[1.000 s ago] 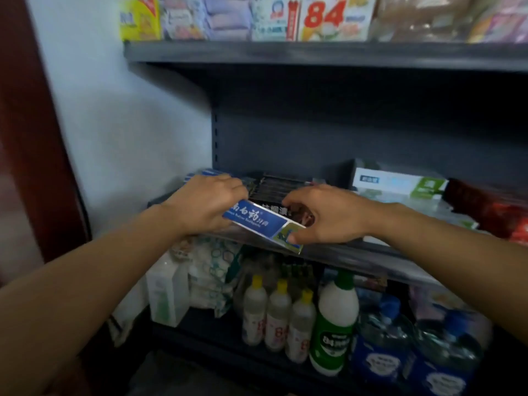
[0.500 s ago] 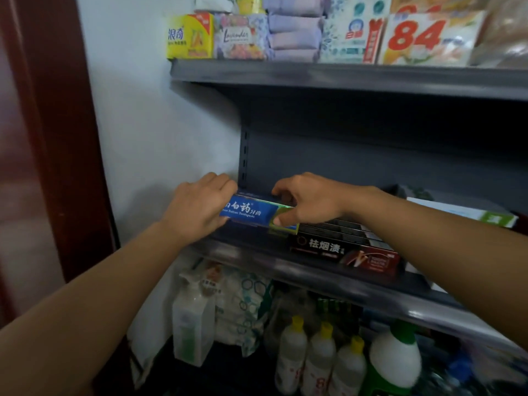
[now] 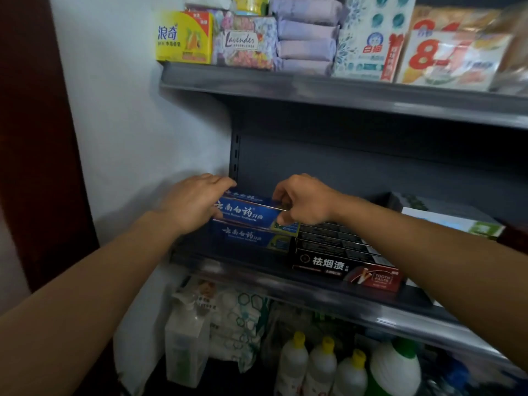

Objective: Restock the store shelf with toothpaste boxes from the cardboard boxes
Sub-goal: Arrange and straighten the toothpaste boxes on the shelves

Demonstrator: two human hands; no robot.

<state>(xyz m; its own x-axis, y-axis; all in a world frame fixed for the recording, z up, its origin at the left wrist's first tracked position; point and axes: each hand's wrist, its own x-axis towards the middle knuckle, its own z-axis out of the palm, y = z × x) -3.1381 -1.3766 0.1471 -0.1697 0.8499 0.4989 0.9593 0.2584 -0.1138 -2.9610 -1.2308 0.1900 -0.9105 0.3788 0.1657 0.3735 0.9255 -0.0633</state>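
the blue toothpaste box lay w/ its long axis left-right across the middle shelf, straight ahead of me, sitting on a second blue box and just left of the black toothpaste boxes. my left hand gripped its left end, my right hand pinched the right end, both equally near. couldn't tell how deep the blue stack ran behind my hands, and no cardboard boxes were in view; the pkgs at far right were blurred.

3 yellow-capped bottles; lavender packs
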